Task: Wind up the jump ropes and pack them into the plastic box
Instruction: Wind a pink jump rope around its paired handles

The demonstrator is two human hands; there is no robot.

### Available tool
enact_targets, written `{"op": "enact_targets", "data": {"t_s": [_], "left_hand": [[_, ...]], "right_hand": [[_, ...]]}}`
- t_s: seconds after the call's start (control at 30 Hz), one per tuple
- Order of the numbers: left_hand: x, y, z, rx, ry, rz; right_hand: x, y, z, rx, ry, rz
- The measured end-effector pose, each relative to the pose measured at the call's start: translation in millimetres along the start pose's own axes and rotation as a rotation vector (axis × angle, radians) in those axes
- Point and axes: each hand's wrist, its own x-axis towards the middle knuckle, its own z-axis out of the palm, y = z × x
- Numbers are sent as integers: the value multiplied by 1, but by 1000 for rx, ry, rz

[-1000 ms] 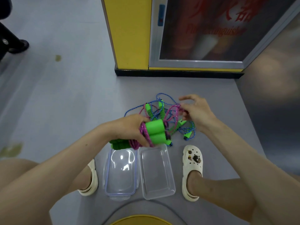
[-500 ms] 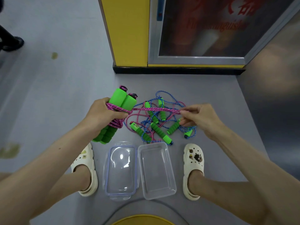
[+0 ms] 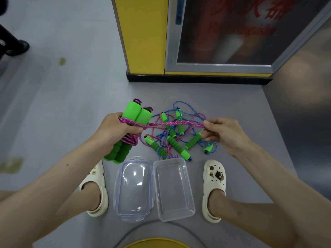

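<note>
Both hands work one rope in the head view. The left hand [image 3: 116,131] grips a pair of bright green foam-covered handles [image 3: 136,113] held side by side, with coils of pink braided jump rope [image 3: 172,123] wrapped round them. The right hand [image 3: 225,135] pinches the free length between thumb and fingertips, and it runs taut between the two, which are well apart. This looks like the winding of a first rope. The next move calls for carrying the taut length round the handles again, feeding slack without dragging the others along. Those others, a tangled heap of pink and blue ropes with smaller green handles [image 3: 174,143], lie on the grey floor [image 3: 232,97] just beyond the clear rectangular plastic box [image 3: 173,219]. The box holds nothing, and its clear blue-sealed lid [image 3: 133,188] lies beside it. Red lettering on the glass-fronted cabinet [image 3: 232,33] seems to read "Fire Extinguisher", though it is blurred, and the red characters above it are illegible. No brand shows on the handles or the box.
</note>
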Motion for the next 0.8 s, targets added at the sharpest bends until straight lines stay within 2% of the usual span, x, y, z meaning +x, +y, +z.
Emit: {"op": "enact_targets", "data": {"t_s": [0.1,0.2,0.3,0.37,0.47,0.53,0.67,0.8], "left_hand": [[4,-3,-3,-62,-41,-94],[4,-4,-5,-80,-115,-238],[0,-3,-4,-40,-228,-385],[-3,-1,-4,-13,-287,-441],[-5,6,-5,-33,-321,-459],[-4,10,-6,-67,-334,-455],[-9,14,-3,-81,-364,-432],[-10,18,-3,-121,-290,-328]], "right_hand": [[-3,-4,0,175,-65,62],[-6,-7,2,213,-91,58],[-4,-8,3,150,24,5],[-1,-8,1,10,126,-74],[2,-2,-1,-210,248,-203],[5,2,-1,-251,352,-227],[10,5,-1,-71,434,-164],[13,3,-3,135,367,-122]]}}
